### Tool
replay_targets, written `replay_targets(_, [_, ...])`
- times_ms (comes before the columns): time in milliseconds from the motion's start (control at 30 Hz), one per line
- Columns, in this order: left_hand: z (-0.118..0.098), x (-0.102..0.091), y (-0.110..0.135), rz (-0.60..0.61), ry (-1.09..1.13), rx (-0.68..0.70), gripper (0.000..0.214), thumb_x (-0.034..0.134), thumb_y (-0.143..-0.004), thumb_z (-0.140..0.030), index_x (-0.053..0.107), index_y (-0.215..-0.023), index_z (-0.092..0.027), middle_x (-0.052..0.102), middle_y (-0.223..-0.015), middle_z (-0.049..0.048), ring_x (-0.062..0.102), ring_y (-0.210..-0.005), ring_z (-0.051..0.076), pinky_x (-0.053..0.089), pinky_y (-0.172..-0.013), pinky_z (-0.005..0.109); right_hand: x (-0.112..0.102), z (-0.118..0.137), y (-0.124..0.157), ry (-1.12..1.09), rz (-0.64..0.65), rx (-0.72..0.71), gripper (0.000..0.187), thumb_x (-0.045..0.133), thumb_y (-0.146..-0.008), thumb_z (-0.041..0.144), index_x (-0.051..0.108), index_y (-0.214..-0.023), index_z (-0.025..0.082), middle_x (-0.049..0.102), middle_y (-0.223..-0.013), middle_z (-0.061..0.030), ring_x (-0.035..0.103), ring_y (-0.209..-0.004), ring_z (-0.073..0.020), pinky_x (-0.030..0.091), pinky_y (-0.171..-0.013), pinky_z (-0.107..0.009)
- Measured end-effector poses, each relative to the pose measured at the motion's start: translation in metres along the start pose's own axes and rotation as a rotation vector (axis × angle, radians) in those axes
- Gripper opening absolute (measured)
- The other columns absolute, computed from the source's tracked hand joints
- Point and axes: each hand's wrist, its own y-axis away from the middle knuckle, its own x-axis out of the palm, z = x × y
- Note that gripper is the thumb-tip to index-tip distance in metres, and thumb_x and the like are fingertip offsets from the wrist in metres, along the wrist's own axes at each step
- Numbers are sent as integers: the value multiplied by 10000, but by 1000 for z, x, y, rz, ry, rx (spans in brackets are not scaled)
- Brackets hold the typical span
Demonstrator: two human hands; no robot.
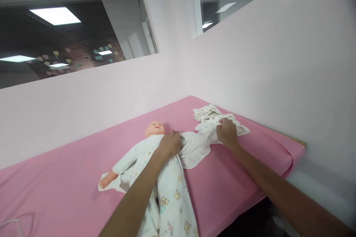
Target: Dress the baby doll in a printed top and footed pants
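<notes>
A baby doll [155, 128] lies face up on a pink mattress [66, 177], dressed in a white sleepsuit [169, 192] printed with small bears. My left hand [169, 143] rests closed on the doll's chest, pinching the suit's fabric near the shoulder. My right hand [226, 132] is closed round the end of the doll's far sleeve [198, 144], stretched out to the right. The doll's other arm [107, 180] sticks out to the left with its bare hand showing.
A folded patterned white garment [207, 113] lies in the mattress's far right corner, just beyond my right hand. Pale pink walls [264, 63] close in the back and right sides. The mattress's right edge [292, 155] drops off near my right forearm.
</notes>
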Motion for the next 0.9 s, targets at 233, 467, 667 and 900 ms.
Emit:
replay_targets(233, [-4, 6, -5, -23, -50, 3, 246, 421, -853, -155, 586, -1025, -92, 583, -1094, 167, 613, -926, 254, 475, -720, 347, 9, 61, 70, 156, 286, -243, 492, 474, -811, 560, 533, -1105, 170, 530, -1151, -147, 466, -1070, -328, 334, -911, -471])
replay_targets(467, [-1, 19, -7, -26, -90, 103, 227, 479, -853, -246, 623, -1025, -209, 636, -1079, 88, 601, -981, 273, 480, -762, 366, 25, 75, 91, 357, 284, -232, 356, 385, -890, 382, 565, -1028, 107, 553, -1056, -192, 501, -1011, -366, 359, -843, -515])
replay_targets(667, [-4, 26, -9, -45, -103, 103, 328, 484, -870, -293, 540, -1192, -269, 638, -1101, 105, 602, -993, 305, 469, -766, 404, 24, 71, 90, 369, 283, -255, 291, 335, -910, 298, 539, -1086, 189, 525, -1086, -142, 535, -967, -325, 399, -791, -455])
replay_targets(900, [-4, 27, -4, -96, -89, 53, 378, 436, -870, -206, 439, -1246, -251, 668, -1032, 106, 632, -918, 285, 470, -721, 368, 24, 64, 73, 295, 283, -97, 549, 366, -870, 565, 494, -1111, 89, 514, -1104, -224, 529, -1029, -393, 418, -801, -462])
